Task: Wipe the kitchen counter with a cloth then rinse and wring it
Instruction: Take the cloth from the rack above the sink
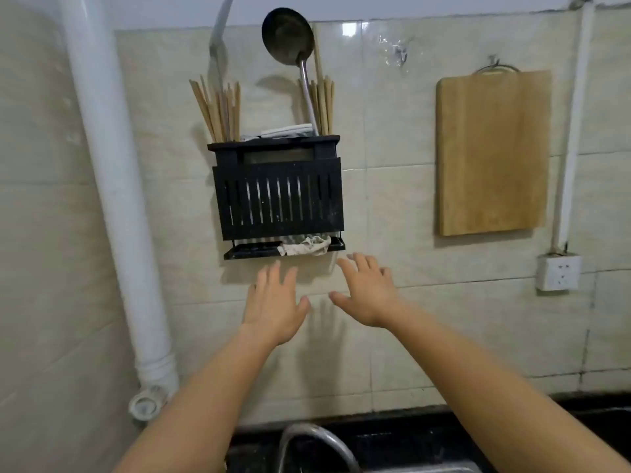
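The crumpled cloth (305,245) lies at the right end of the bottom shelf of the black wall rack (278,199). My left hand (275,305) and right hand (367,291) hover just beneath it, fingers spread, holding nothing. Chopsticks (218,109) and a ladle (288,35) stand in the rack. A wooden cutting board (490,151) hangs to the right.

Partly hidden behind utensil rack (278,199), centre: cloth (305,246). Cropped by bottom edge: faucet (309,433). Cropped by top edge, upper left: white pipe (109,165).

Beige tiled wall (392,186), white drainpipe (112,186) at left, black utensil rack (278,199) centre, wooden cutting board (491,151) hung right, white socket (558,273) below it
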Tool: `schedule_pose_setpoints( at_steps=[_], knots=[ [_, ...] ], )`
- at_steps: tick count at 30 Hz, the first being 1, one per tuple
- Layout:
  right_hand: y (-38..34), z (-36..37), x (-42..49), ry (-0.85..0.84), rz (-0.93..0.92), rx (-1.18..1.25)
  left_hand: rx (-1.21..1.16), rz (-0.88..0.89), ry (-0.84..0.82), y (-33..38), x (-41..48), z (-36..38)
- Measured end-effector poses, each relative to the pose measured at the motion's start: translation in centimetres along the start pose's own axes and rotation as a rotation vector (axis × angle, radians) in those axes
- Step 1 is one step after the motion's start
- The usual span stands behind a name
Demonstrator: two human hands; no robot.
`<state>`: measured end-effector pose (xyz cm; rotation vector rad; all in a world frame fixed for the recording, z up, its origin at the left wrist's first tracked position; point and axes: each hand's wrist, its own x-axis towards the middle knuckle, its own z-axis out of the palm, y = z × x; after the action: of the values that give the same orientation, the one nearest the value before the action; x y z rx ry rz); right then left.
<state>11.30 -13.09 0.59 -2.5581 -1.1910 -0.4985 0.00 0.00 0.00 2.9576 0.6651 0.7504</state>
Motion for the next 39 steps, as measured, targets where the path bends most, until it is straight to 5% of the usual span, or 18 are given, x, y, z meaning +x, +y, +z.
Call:
schedule_pose_setpoints(
  at_steps=[14, 23, 30, 35, 39],
  knots=[
    [-0.3, 3.8, 10.9, 0.558, -0.189, -0.152, 0.074, 0.209, 0.455, -4.5, 10.2, 4.2],
    [1.1, 1.8, 10.9, 0.603, -0.265, 0.121, -0.209, 0.265, 0.632, -3.7, 11.0, 3.5],
    [4.4, -3.3, 5.2, 0.414, -0.152, 0.588, -0.677, 0.340, 0.460, 1.3, 8.3, 0.1],
    [9.5, -4.1, -2.5, 0.203, 0.119, 0.746, -1.135, 0.287, -0.019, 7.6, 5.3, 2.4],
    [14.0, -3.8, -11.6, 0.071, 0.367, 0.853, -1.225, 0.227, -0.335, 13.5, 1.0, 6.7]
  ],
)
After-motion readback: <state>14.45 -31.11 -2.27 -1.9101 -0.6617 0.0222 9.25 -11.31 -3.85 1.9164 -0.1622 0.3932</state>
